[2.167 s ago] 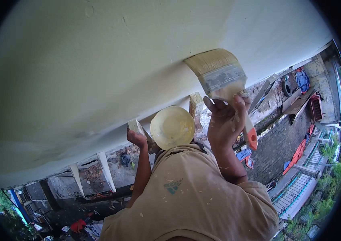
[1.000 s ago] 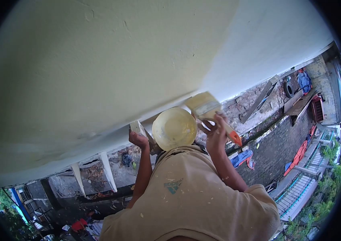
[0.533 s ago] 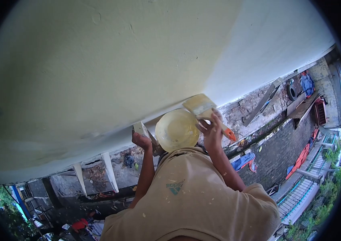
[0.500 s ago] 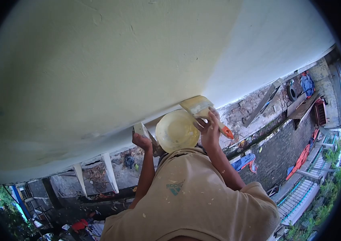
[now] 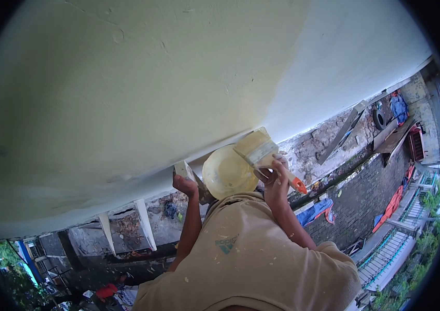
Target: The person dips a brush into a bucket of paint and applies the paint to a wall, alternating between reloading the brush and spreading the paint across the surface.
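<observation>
My right hand (image 5: 276, 181) grips a wide paintbrush (image 5: 257, 149) by its handle, which ends in an orange tip. The brush's pale, paint-coated bristle end lies over the upper right rim of a round, cream-coloured paint container (image 5: 229, 173). Pale yellowish paint coats the inside of that container, which sits between my hands in front of my chest. What supports it is hidden. My left hand (image 5: 185, 184) is closed around the end of a pale wooden post (image 5: 182, 169) beside the container. A large wall (image 5: 178, 78) rises close in front, cream on the left and whiter on the right.
Far below runs a brick-paved strip (image 5: 355, 199) with a blue cloth (image 5: 310, 211), an orange-red sheet (image 5: 387, 207) and a tyre (image 5: 379, 119). Two white brackets (image 5: 146, 225) jut out below the wall at left. A railing (image 5: 386, 259) borders greenery at right.
My right hand and the paintbrush have shifted slightly down and to the right, drawing the bristles back from the wall's edge. My left hand keeps its hold on the post.
</observation>
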{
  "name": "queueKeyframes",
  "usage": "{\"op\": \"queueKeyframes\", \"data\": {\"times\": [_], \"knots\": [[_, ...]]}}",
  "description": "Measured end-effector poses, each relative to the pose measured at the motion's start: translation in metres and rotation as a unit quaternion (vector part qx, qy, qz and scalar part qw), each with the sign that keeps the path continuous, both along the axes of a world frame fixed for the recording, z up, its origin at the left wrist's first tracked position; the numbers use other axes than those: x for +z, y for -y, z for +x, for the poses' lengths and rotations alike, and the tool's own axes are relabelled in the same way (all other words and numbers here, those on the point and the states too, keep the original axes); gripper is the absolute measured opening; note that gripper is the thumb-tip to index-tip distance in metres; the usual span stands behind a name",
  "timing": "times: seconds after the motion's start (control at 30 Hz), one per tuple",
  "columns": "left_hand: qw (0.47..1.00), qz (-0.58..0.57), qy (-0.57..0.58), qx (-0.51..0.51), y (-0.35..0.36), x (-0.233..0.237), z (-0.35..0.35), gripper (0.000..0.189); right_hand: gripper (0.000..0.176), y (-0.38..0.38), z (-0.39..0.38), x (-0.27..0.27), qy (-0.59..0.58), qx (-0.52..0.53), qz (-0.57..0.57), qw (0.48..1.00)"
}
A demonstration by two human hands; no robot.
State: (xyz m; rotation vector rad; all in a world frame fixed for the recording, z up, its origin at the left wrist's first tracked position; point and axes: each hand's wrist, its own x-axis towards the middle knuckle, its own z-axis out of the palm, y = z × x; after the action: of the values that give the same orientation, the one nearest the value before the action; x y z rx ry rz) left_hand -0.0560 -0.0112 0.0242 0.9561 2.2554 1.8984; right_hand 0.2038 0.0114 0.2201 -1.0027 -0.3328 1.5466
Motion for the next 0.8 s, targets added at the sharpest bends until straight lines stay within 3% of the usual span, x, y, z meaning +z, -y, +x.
{"op": "queueKeyframes", "data": {"times": [0.1, 0.2, 0.3, 0.43, 0.57, 0.67, 0.8], "knots": [[1.000, -0.029, -0.003, 0.002, 0.002, 0.022, 0.008, 0.052, 0.033, -0.006, -0.002, -0.003, -0.013, 0.000, -0.010, 1.000], [0.999, 0.041, 0.035, 0.006, -0.005, 0.015, 0.008, 0.051, 0.033, -0.018, -0.009, 0.002, -0.021, -0.023, -0.014, 0.999], [0.999, -0.018, -0.033, 0.019, 0.000, 0.008, 0.005, 0.049, 0.032, -0.032, -0.020, 0.011, -0.061, -0.033, 0.002, 0.998], [0.998, 0.045, 0.035, 0.008, -0.004, -0.002, 0.002, 0.048, 0.029, -0.029, -0.013, 0.024, -0.094, -0.036, 0.055, 0.993], [0.997, 0.003, -0.075, 0.019, -0.002, 0.011, 0.004, 0.049, 0.027, -0.011, 0.012, 0.043, -0.077, -0.052, 0.132, 0.987], [0.997, -0.038, -0.063, 0.009, 0.004, 0.010, 0.004, 0.051, 0.033, -0.013, -0.004, 0.019, 0.048, -0.060, 0.143, 0.987], [1.000, 0.002, -0.005, -0.022, 0.000, 0.016, 0.006, 0.054, 0.034, -0.017, -0.012, -0.018, 0.038, -0.054, 0.074, 0.995]]}}
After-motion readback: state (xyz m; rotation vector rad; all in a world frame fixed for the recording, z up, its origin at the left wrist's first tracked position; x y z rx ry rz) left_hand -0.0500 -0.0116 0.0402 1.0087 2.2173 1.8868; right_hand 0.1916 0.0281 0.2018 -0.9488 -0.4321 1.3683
